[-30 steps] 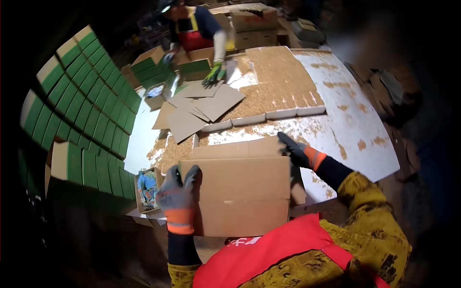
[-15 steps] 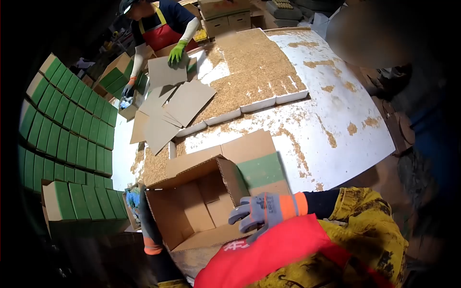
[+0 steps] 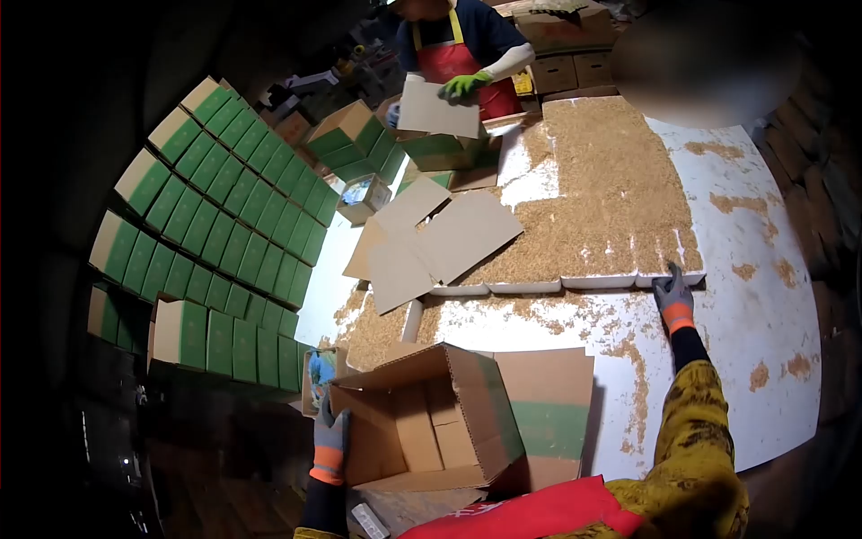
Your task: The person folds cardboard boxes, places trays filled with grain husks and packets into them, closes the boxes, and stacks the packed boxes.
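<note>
An open cardboard box [image 3: 417, 431] with a green band lies tilted in front of me, its opening toward me and its flaps spread. My left hand [image 3: 330, 437], in a grey and orange glove, is closed on the box's left edge. My right hand [image 3: 673, 292], gloved alike, reaches far forward to the front wall of a white tray [image 3: 620, 281]. Its fingers are apart, one stretched over the tray's rim. Brown crumbly shavings [image 3: 611, 216] fill the trays on the table.
Loose cardboard sheets [image 3: 467, 235] lie left of the trays. Stacked green-banded boxes [image 3: 211, 238] line the left side. Small boxes with blue contents [image 3: 321, 366] stand by the table's left edge. Across the table, a co-worker [image 3: 458, 63] handles a cardboard sheet over a box.
My right hand has left the box and moved forward right to the tray. My left hand stays at the box's edge. The view has shifted, and the co-worker has lifted a sheet over a box.
</note>
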Available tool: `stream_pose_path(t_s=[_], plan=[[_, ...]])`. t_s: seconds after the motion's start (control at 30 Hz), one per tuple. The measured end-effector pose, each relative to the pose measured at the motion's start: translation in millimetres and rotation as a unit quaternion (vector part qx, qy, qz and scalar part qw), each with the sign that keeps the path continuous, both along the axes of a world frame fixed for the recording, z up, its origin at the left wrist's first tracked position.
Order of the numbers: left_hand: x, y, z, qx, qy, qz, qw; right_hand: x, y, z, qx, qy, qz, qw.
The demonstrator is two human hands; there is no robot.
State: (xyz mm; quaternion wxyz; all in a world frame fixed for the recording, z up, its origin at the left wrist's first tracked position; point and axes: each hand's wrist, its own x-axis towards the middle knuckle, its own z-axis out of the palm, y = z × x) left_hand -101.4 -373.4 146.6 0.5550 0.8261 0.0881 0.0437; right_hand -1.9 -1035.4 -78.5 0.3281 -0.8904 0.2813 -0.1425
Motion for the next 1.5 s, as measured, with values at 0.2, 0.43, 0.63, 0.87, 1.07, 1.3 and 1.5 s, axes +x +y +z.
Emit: stream_pose_path(t_s=[0.2, 0.43, 0.63, 0.87, 1.07, 1.3, 1.5], plan=[[2.6, 3.3, 1.3, 0.052, 0.012, -0.012, 0.998, -114.1, 22.6, 8.3, -0.021, -0.056, 0.008, 0.998], [15.9, 32.4, -28.0, 0.125, -0.049, -0.072, 0.988, -349.9, 90.2, 22.9, 0.106, -0.029, -0.032, 0.993], [36.3, 26.2, -10.6, 0.288, -0.004, -0.059, 0.956, -466.1, 134.1, -17.9, 0.564, -0.264, -0.181, 0.761], [67.2, 45.1, -12.7, 0.216, -0.018, -0.207, 0.954, -426.1, 170.3, -44.2, 0.479, -0.356, -0.364, 0.715], [39.7, 7.3, 4.6, 0.226, -0.081, -0.198, 0.950, -439.0, 185.6, -40.7, 0.486, -0.384, -0.330, 0.712], [51.6, 15.2, -28.9, 0.081, -0.062, -0.183, 0.978, -435.3, 156.3, 37.5, 0.552, -0.401, -0.218, 0.697], [32.1, -9.3, -24.5, 0.103, -0.060, -0.191, 0.974, -370.4, 199.2, 211.0, 0.596, -0.374, -0.061, 0.708]])
